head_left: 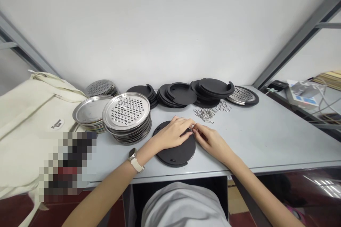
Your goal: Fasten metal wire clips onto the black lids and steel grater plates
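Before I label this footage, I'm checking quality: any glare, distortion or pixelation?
Head view: light streaks glare off the glossy dark surface, lower right; head view: the right post leans outward, likely wide-angle stretch; head view: pixelation obscures a patch by the pale bag.

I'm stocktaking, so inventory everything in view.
metal discs: three piles, silver, left
black holders: three piles, black, back
black disc: one, black, under hands
rimmed disc: one, silver, rear right
hooks: many, silver, centre
rings: several, silver, beside hooks
table: one, grey, beneath
cloth: one, cream, left
wall: one, white, behind
posts: two, grey, sides
box: one, white, right
watch: one, pale, left wrist
shirt: one, grey, below
left hand: one, on black disc
right hand: one, disc's edge
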Available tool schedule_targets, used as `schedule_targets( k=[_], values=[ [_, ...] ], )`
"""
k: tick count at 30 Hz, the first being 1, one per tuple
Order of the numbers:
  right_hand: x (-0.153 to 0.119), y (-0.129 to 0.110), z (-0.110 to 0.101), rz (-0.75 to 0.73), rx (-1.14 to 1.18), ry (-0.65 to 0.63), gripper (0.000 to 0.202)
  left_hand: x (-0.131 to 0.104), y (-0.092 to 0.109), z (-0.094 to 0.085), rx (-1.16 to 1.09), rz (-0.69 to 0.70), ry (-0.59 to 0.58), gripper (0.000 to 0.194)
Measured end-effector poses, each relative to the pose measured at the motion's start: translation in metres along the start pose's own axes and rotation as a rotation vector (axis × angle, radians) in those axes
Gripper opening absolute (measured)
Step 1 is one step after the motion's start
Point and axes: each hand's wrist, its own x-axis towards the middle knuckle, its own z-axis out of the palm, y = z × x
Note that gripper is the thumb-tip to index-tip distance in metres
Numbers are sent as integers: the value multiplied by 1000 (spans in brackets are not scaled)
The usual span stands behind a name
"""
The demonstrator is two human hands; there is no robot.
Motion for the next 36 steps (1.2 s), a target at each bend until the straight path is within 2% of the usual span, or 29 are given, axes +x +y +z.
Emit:
schedule_targets(
  k=[16, 22, 36],
  values=[
    [0, 0, 0, 32, 6, 3, 19, -1, 2, -1, 88, 20, 27, 15],
    [1, -4, -1, 67, 79, 14, 8, -1, 3, -2, 39, 12, 18, 19],
    [0, 0, -3, 64, 61, -26, 17, 0, 3, -2, -41, 3, 18, 20]
  ],
)
